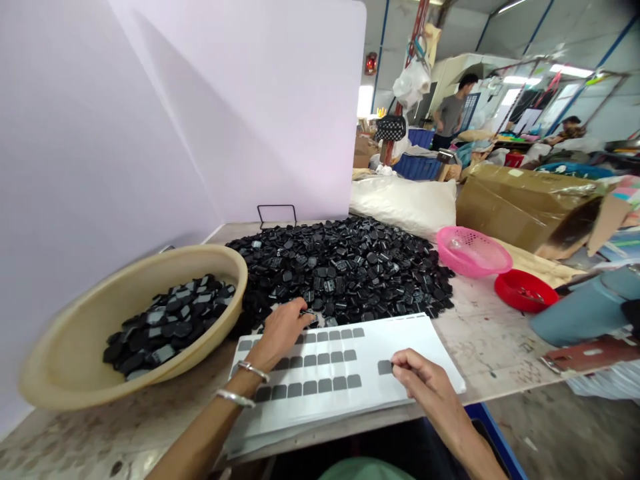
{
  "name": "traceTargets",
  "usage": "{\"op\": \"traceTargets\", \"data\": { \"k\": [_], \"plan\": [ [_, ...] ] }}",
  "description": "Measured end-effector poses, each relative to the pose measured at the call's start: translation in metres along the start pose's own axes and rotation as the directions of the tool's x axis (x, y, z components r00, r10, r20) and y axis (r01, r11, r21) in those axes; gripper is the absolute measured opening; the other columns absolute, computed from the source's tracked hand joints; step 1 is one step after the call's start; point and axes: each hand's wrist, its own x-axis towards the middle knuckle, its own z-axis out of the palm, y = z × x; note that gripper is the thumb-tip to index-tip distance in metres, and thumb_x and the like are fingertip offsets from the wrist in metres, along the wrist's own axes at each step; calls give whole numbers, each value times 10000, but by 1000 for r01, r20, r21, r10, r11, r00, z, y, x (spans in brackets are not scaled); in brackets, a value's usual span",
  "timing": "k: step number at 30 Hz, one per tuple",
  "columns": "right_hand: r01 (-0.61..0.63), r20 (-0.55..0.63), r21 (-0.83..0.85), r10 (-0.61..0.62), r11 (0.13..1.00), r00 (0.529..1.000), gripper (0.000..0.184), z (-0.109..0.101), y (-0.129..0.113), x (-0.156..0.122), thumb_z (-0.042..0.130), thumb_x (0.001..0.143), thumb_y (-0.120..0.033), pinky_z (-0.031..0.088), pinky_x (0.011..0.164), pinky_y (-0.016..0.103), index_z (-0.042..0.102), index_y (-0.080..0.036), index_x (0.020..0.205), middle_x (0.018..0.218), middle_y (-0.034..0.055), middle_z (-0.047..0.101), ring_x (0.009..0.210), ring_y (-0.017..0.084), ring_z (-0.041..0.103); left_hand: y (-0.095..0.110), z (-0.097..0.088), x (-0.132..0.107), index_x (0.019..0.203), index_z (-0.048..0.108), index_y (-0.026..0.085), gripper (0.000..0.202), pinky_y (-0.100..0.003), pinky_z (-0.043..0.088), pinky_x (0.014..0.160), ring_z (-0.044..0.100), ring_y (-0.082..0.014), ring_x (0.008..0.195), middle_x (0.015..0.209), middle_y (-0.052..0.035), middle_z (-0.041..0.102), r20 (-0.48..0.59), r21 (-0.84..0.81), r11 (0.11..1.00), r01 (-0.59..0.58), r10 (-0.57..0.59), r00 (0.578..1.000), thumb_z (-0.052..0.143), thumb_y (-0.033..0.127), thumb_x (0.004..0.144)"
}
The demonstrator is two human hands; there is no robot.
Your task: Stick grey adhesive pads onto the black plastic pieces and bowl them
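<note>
Nearest me lies the white sheet (410,337), running right up to the near edge of the desk (493,350). It carries three rows of grey patches (320,385), partly hidden under my left wrist.

Far left, one beige basin (65,363) tilts against the white partition (150,133) and holds a small heap of black pieces. My left grip (283,331), with two bangles (245,383) on the wrist, has thumb and forefinger closed on a black piece (309,313) at the near rim of the big pile (350,267), too many to count.

My right grip (423,381) rests on the sheet, fingers curled, their tips together at the edge of the lone grey patch (384,367). I cannot tell whether it is pinched or only pressed.

Right of the sheet the desk is bare as far as its near edge. Beyond, just beside the pile, sit one pink basket (473,252) and one red bowl (525,291).
</note>
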Motion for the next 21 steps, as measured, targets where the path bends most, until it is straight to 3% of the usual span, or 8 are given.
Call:
{"op": "traceTargets", "data": {
  "k": [5,9,10,12,14,15,18,21],
  "plan": [
    [28,-22,-10,-28,1000,999,294,3,0,-2,531,822,-471,338,534,233,635,-196,806,647,-26,464,591,128,378,0,5,10,622,536,187,163,-268,304,618,545,-205,656,577,-22,552,54,124,992,-28,21,998,586,241,768],
    [-19,-28,63,21,998,999,323,3,2,-4,558,807,-486,363,537,237,664,-189,878,674,-19,484,590,127,399,12,-4,-1,796,607,197,159,-254,329,632,535,-176,687,658,-8,583,16,97,994,-57,55,998,510,313,846],
    [-31,-16,115,33,993,999,331,4,1,-5,570,801,-485,362,527,234,667,-190,916,688,-18,491,580,121,403,18,-5,-7,862,614,201,184,-245,338,627,527,-163,682,677,-1,582,22,29,997,-66,65,998,496,343,859],
    [-56,47,243,46,968,998,361,9,-4,-6,600,786,-472,345,487,221,654,-198,1016,710,-22,495,538,99,400,32,-2,-24,966,605,194,243,-221,336,566,485,-128,610,681,13,565,121,-256,966,-36,69,990,516,387,849],
    [-87,133,343,44,935,990,427,15,-10,-6,625,768,-459,324,439,203,624,-212,1115,716,-29,494,490,79,395,45,10,-43,1018,590,169,312,-199,289,477,404,-88,505,648,28,541,319,-587,801,121,91,943,583,397,805],
    [-101,171,371,39,923,985,463,18,-13,-7,636,757,-456,317,421,195,610,-217,1153,717,-30,496,474,73,397,50,18,-52,1014,591,153,331,-193,272,454,379,-75,480,643,26,543,405,-674,711,203,126,906,615,389,783],
    [-130,238,406,33,905,971,525,25,-14,-11,656,742,-448,305,393,175,586,-223,1211,713,-33,498,452,59,402,57,44,-72,946,602,130,293,-187,238,412,336,-51,420,608,20,557,481,-748,595,294,180,858,646,349,756],
    [-140,231,428,41,893,972,508,26,-7,-18,651,757,-443,296,391,155,586,-242,1219,722,-34,496,451,43,397,55,61,-80,938,611,136,247,-199,202,383,286,-53,377,543,40,521,471,-729,614,303,128,873,602,327,781]
  ]
}}
